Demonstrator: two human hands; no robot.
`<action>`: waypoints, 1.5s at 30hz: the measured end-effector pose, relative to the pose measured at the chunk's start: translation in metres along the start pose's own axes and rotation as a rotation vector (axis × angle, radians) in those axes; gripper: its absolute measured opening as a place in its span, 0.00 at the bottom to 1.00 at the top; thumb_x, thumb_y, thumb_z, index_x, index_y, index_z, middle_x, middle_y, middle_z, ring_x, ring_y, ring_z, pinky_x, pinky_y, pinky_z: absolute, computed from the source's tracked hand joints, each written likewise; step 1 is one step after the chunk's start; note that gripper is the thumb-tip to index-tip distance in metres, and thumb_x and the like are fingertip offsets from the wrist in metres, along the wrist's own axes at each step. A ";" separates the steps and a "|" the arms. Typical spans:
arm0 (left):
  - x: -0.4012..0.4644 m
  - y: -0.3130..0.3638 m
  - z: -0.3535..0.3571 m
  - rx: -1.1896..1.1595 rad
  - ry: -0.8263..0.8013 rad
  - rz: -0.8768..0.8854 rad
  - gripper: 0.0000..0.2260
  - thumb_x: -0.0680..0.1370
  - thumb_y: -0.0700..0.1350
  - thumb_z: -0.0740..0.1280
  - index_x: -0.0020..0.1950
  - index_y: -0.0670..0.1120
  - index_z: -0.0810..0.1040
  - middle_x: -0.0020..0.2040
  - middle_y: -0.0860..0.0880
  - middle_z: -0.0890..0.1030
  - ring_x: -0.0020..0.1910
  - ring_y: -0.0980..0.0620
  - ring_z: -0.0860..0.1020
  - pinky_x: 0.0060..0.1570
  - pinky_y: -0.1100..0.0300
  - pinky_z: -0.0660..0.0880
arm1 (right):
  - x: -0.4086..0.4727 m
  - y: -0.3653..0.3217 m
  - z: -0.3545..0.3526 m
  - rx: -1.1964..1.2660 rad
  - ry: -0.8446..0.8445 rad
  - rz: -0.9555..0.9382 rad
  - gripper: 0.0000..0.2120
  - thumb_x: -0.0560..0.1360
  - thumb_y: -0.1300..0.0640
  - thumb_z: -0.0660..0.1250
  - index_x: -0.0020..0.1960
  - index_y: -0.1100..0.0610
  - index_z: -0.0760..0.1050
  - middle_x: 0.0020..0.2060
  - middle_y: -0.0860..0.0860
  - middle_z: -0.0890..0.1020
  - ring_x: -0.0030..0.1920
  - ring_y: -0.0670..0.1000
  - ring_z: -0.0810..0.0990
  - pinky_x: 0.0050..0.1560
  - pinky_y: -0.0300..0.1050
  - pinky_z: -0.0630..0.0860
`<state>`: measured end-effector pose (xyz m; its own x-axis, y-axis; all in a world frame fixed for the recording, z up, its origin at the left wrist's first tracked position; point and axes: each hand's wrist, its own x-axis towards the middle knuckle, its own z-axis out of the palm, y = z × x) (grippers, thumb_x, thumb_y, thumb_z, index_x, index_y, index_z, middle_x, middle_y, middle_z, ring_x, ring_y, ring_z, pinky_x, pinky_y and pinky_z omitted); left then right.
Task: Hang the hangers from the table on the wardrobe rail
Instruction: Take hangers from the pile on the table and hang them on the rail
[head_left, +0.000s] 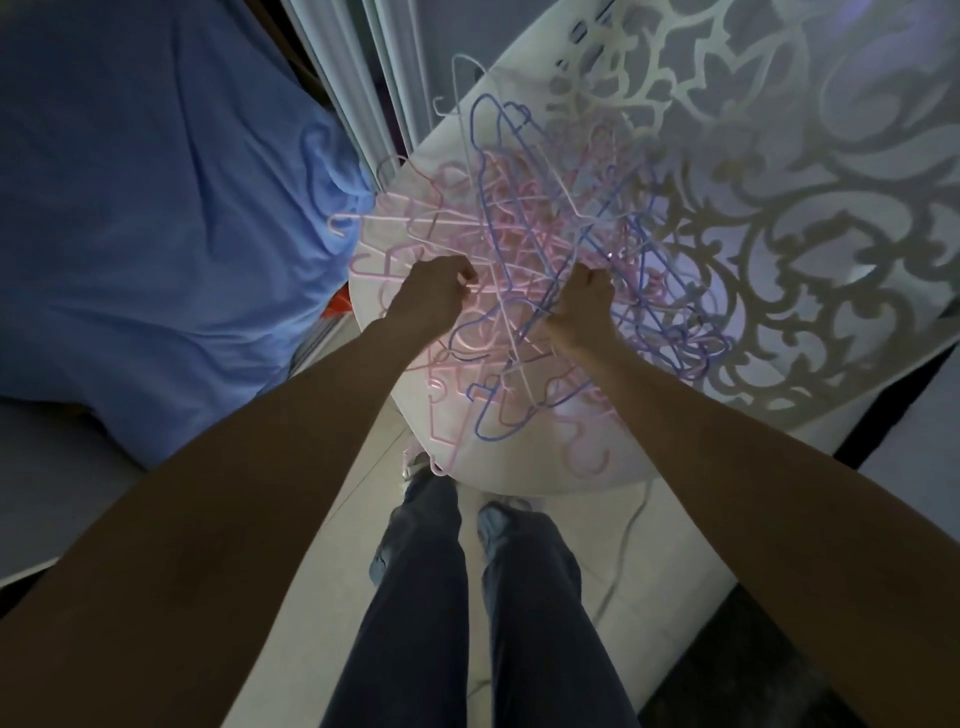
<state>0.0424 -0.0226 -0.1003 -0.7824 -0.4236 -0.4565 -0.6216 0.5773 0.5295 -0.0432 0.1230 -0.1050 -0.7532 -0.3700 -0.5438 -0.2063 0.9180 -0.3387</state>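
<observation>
Two hands (511, 296), one round table (613, 467), one tangled heap of hangers (519, 260) too many to count.

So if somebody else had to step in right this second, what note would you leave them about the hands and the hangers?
Left hand: fingers curled on a pink hanger at the heap's left edge.
Right hand: fingers closed in the middle of the heap, gripping hanger wire.
Hangers: pink, purple and white, tangled in one pile on the white table.
Done: no hanger looks lifted free yet.
Left: untangle them and hang each on the wardrobe rail, which is out of view.
</observation>
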 end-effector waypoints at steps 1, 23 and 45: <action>-0.001 0.001 0.000 -0.006 0.031 0.000 0.11 0.78 0.37 0.61 0.57 0.43 0.79 0.58 0.41 0.81 0.57 0.42 0.78 0.53 0.60 0.72 | -0.001 0.001 -0.002 -0.039 0.002 -0.013 0.27 0.73 0.63 0.66 0.68 0.69 0.60 0.65 0.65 0.64 0.66 0.61 0.64 0.66 0.46 0.61; -0.019 0.040 -0.017 0.115 0.141 0.040 0.12 0.80 0.44 0.59 0.57 0.47 0.80 0.56 0.44 0.82 0.56 0.41 0.78 0.53 0.53 0.74 | -0.023 0.016 -0.053 -0.113 0.248 -0.029 0.21 0.80 0.65 0.51 0.71 0.54 0.60 0.51 0.60 0.80 0.51 0.61 0.80 0.43 0.50 0.73; -0.096 0.131 -0.202 0.512 0.268 0.134 0.12 0.80 0.46 0.59 0.60 0.44 0.75 0.59 0.41 0.76 0.58 0.40 0.76 0.53 0.51 0.72 | -0.104 -0.072 -0.185 0.396 0.124 -0.110 0.13 0.79 0.66 0.50 0.62 0.59 0.66 0.56 0.61 0.77 0.47 0.54 0.73 0.48 0.49 0.71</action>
<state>0.0281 -0.0474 0.1572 -0.8768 -0.4467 -0.1778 -0.4706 0.8731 0.1275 -0.0655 0.1214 0.1179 -0.8144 -0.4206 -0.3997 -0.0524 0.7393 -0.6713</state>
